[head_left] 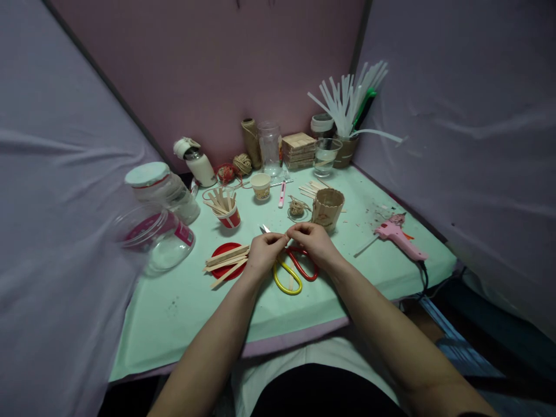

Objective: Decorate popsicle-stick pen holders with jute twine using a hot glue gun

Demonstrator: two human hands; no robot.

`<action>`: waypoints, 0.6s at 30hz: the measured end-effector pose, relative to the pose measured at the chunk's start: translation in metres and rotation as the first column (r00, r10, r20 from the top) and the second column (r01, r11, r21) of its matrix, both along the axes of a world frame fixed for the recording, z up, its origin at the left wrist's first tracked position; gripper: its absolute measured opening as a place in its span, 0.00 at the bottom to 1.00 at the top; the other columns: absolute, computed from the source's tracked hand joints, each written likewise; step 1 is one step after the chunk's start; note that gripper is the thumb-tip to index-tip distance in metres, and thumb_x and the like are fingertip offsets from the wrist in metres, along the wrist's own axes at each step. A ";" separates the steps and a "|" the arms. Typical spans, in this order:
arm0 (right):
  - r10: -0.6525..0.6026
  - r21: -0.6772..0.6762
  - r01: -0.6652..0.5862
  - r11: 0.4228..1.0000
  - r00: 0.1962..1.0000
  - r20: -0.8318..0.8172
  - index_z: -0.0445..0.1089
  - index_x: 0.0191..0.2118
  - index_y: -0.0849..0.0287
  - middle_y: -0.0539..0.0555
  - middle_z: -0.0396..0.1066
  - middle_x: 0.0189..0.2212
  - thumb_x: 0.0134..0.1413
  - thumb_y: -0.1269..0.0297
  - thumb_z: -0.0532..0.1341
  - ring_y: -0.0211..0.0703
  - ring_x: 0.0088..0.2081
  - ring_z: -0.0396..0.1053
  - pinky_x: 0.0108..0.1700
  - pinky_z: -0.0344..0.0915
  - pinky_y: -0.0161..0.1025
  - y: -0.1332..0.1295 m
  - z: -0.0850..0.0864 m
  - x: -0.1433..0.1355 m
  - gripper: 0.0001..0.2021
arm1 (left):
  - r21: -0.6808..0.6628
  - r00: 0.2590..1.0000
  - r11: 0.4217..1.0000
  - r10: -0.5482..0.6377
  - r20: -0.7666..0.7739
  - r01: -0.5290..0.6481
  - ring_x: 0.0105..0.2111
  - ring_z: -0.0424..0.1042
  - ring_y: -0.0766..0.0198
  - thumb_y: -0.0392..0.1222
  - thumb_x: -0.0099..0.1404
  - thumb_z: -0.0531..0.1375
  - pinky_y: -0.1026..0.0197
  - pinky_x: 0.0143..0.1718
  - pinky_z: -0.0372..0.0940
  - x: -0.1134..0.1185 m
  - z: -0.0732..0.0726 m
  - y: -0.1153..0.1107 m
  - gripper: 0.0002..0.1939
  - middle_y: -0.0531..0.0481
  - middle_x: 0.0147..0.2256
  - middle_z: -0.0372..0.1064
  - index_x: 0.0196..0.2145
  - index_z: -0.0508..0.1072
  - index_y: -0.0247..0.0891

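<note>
A pair of scissors (297, 266) lies on the green-covered table (174, 336), its yellow and red handles toward the person and its tips pointing away. Just over it, the left hand (266, 252) and right hand (313, 240) meet, each with thumb and fingers drawn together in a pinch; whether anything small is grasped between them, I cannot tell. Left of the scissors, loose wooden sticks (228, 255) lie across a red plate (223, 249). Beyond the scissors to the left is a paper cup (230, 220) full of sticks; straight beyond are a pink cutter (282, 196) and a small ball of string (297, 207). Beyond the scissors to the right is a brown pot (326, 211), and well to their right a pink glue gun (399, 238).
</note>
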State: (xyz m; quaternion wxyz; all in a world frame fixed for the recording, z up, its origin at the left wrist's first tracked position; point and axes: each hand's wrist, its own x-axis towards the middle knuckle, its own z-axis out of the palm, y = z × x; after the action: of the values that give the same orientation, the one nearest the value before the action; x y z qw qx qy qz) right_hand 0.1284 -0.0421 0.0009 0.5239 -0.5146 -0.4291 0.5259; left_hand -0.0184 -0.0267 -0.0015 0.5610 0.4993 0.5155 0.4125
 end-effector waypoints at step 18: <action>-0.141 0.069 0.131 0.989 0.977 0.161 0.73 0.27 0.59 0.50 0.71 0.24 0.47 0.55 0.64 0.39 0.26 0.63 0.30 0.59 0.37 -0.026 -0.010 0.027 0.11 | 0.099 0.990 0.985 -0.136 -0.031 0.139 0.28 0.72 0.64 0.43 0.49 0.71 0.61 0.33 0.65 0.024 0.018 -0.006 0.11 0.49 0.28 0.76 0.29 0.78 0.36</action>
State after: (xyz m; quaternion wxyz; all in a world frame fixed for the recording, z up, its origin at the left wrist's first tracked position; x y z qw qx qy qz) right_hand 0.1553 -0.0680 -0.0093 0.5359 -0.5692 -0.4501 0.4316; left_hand 0.0058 -0.0332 0.0162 0.5560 0.5663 0.4650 0.3925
